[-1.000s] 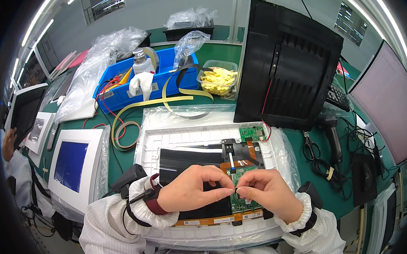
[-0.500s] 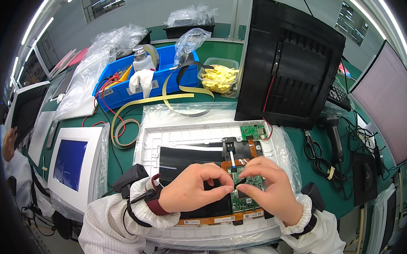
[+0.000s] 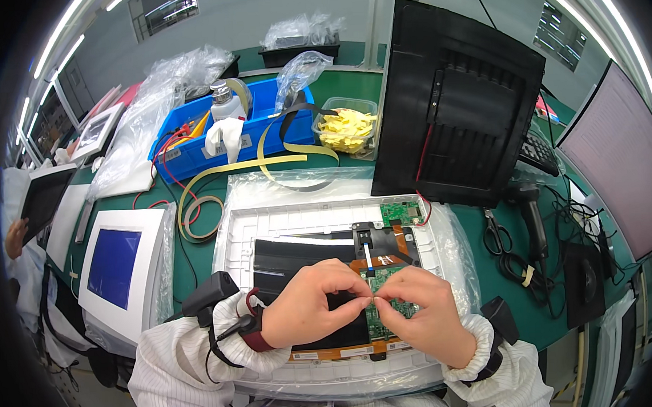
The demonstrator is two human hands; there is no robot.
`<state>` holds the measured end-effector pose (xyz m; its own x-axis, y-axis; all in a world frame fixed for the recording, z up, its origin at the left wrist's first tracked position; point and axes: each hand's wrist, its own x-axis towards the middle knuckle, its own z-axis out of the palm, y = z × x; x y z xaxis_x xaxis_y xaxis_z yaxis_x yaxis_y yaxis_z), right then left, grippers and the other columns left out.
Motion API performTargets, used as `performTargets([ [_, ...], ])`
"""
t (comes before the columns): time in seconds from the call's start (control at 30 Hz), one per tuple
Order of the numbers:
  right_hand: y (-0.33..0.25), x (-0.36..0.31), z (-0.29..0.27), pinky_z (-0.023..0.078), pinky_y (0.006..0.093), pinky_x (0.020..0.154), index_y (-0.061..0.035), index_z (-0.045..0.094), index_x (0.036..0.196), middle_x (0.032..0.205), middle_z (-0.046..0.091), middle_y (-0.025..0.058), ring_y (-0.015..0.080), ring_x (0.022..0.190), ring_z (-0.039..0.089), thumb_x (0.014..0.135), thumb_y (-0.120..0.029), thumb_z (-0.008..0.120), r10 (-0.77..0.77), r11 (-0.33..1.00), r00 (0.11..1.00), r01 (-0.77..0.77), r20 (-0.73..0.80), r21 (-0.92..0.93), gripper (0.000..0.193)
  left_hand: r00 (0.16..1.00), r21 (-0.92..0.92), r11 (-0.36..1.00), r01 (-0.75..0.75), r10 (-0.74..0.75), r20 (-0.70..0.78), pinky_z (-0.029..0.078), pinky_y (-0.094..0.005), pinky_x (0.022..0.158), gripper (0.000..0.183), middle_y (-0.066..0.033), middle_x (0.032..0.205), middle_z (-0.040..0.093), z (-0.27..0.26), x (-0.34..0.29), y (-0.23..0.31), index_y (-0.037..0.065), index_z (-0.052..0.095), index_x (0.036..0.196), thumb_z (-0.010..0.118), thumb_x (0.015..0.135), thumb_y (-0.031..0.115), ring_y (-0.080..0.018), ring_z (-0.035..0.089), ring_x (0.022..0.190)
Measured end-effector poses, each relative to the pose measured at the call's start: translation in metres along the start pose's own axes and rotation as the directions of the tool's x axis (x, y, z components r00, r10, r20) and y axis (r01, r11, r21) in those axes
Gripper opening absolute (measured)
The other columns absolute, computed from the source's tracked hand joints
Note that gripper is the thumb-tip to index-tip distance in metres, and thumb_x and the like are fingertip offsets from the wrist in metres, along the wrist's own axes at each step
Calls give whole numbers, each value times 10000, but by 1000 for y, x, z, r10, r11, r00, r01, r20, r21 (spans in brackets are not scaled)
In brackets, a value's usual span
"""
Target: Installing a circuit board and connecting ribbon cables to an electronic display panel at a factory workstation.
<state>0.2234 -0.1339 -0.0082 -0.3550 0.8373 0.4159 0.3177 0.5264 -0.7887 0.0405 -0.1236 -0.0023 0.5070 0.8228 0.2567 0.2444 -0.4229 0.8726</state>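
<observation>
My left hand (image 3: 320,308) and my right hand (image 3: 425,312) meet fingertip to fingertip over a green circuit board (image 3: 380,319) at the lower middle. Both pinch something very small above the board; I cannot tell what it is. The board sits on a black sheet (image 3: 292,254) inside an open white display housing (image 3: 240,233) lying flat on plastic film. An orange flex strip (image 3: 394,260) and a second small green board (image 3: 401,212) lie just beyond my fingers. Both wrists wear white sleeves and dark straps.
A black panel (image 3: 463,103) stands upright behind the housing. A blue bin (image 3: 193,155) with a bottle, a tub of yellow pieces (image 3: 346,130) and yellow tape loops (image 3: 195,209) lie farther back. A white monitor unit (image 3: 118,263) sits left; scissors (image 3: 496,234), scanner (image 3: 534,216) and cables right. Another person works at far left.
My hands have drawn closer together over the green board, and the right fingertips have shifted slightly left to meet the left ones. Nothing else has moved.
</observation>
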Motion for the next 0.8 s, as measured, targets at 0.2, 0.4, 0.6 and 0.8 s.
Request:
performTargets([
  [0.2, 0, 2, -5, 416, 248, 575, 3, 592, 716, 695, 574, 73, 161, 621, 530, 667, -18, 630, 98, 989, 995, -97, -9, 111, 65, 1000, 6, 1000, -11, 11, -23, 432, -291, 642, 79, -81, 725, 592, -3, 1, 0, 19, 609, 786, 617, 717, 56, -205, 545, 716],
  [0.4, 10, 8, -29, 401, 200, 608, 48, 593, 793, 739, 566, 29, 86, 657, 500, 772, -14, 580, 394, 721, 919, -317, 11, 616, 67, 985, 68, 986, 151, -144, -95, 408, -236, 584, 116, -38, 710, 597, -36, 16, 8, 31, 618, 806, 600, 753, 132, -116, 537, 655],
  [0.6, 27, 11, -36, 396, 200, 638, 37, 591, 814, 738, 571, 34, 79, 654, 488, 784, -46, 580, 451, 601, 889, -233, -84, 764, 89, 958, 316, 946, 65, 29, -285, 419, -223, 576, 141, -40, 685, 605, -86, 88, -26, -7, 600, 768, 584, 751, 132, -86, 544, 639],
  [0.8, 23, 12, -31, 400, 191, 624, 42, 598, 823, 740, 583, 43, 74, 653, 501, 781, -53, 591, 465, 566, 885, -275, -25, 777, 104, 851, 453, 874, 174, 97, -516, 476, -284, 599, 123, -121, 685, 625, -115, 167, -68, 7, 624, 773, 576, 697, 91, -210, 613, 637],
])
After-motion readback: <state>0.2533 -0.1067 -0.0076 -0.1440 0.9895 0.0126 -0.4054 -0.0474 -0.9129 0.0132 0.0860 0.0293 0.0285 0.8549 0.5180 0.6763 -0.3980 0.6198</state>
